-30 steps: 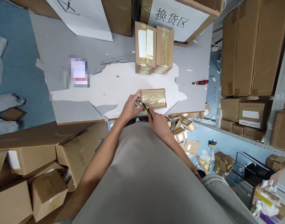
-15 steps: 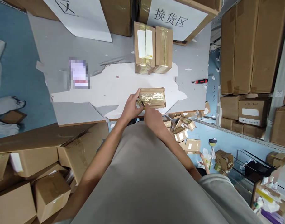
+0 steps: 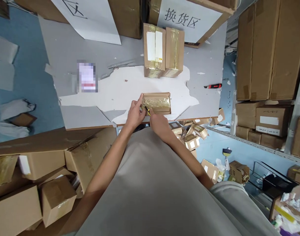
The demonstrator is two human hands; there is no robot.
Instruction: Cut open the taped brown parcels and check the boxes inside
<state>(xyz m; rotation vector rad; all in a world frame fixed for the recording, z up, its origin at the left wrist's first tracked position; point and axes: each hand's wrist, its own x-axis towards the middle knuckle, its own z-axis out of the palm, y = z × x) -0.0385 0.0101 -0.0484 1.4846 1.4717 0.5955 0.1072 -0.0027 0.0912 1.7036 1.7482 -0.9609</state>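
A small cardboard box [image 3: 156,103] covered with shiny yellowish tape lies near the front edge of the table. My left hand [image 3: 135,114] grips its left end, the fingers at the far corner and the thumb on the near side. In my right hand [image 3: 159,124] is a yellow-and-black utility knife [image 3: 147,110], its tip at the box's left end by my left thumb. The fist hides most of the knife's handle. Two taped cardboard boxes [image 3: 154,49] stand side by side farther back, one bearing white labels.
A red-and-black utility knife [image 3: 213,86] lies at the table's right. A blurred-out flat item [image 3: 87,77] is at the left. Large boxes with a paper sign [image 3: 186,19] line the back. A big open carton [image 3: 90,157] of boxes stands front left; shelves [image 3: 259,105] rise at the right.
The box and both hands have shifted slightly left in view, while the surroundings have moved right. The yellow knife now shows more plainly at the box's left end.
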